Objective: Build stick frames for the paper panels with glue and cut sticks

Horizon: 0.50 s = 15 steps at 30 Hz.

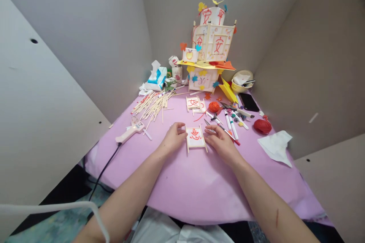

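Note:
A small stick-framed paper panel [195, 142] with a red brush-like character lies on the pink-covered table in front of me. My left hand [175, 138] is at its left side, fingers loosely curved and apart, the thumb tip at the left stick. On the other side my right hand [222, 142] has its fingers spread beside the right stick; whether they touch it I cannot tell. Just beyond are two similar panels, the front one a framed character panel [193, 103]. Scissors [213, 118] and a pen [228, 133] lie close to my right hand.
A tiered paper-and-stick lantern tower [213, 41] stands at the back. Loose wooden sticks [155, 104] and a corded glue gun [131, 131] are at left. Red yarn balls [262, 126], markers [234, 127], a phone [249, 102] and a white tissue [276, 146] lie at right.

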Tool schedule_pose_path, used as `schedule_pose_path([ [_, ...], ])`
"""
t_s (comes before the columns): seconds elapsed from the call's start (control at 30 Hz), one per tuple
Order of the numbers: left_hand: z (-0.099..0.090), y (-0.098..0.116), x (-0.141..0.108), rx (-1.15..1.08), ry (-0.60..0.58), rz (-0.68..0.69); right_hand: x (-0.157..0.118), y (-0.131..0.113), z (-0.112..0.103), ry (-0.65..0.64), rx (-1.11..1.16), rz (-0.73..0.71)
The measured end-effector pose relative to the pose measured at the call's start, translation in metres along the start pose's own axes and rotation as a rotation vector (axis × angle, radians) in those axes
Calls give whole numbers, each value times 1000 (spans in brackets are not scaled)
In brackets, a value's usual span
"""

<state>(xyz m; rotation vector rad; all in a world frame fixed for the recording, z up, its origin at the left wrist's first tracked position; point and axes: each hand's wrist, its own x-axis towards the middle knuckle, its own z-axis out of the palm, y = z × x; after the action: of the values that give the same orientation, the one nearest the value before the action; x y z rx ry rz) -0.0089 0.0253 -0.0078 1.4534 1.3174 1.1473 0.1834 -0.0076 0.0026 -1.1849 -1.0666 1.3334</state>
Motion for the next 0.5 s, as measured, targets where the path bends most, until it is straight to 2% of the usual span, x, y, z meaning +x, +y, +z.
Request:
schedule_pose_path([
  [0.1,0,9,1,-126,-3,-193,1,1,2,21,46,-2],
  [0.23,-2,17,1,-330,-55,-252,2,2,2,19,34,-41],
  [0.33,-4,21,2,-415,-58,-183,3,1,1,9,64,-70],
  [0.4,-6,22,4,-453,-46,-80,5,0,-1,21,49,-117],
  [0.5,-6,24,5,-454,-43,110,9,2,-2,52,-48,-269],
])
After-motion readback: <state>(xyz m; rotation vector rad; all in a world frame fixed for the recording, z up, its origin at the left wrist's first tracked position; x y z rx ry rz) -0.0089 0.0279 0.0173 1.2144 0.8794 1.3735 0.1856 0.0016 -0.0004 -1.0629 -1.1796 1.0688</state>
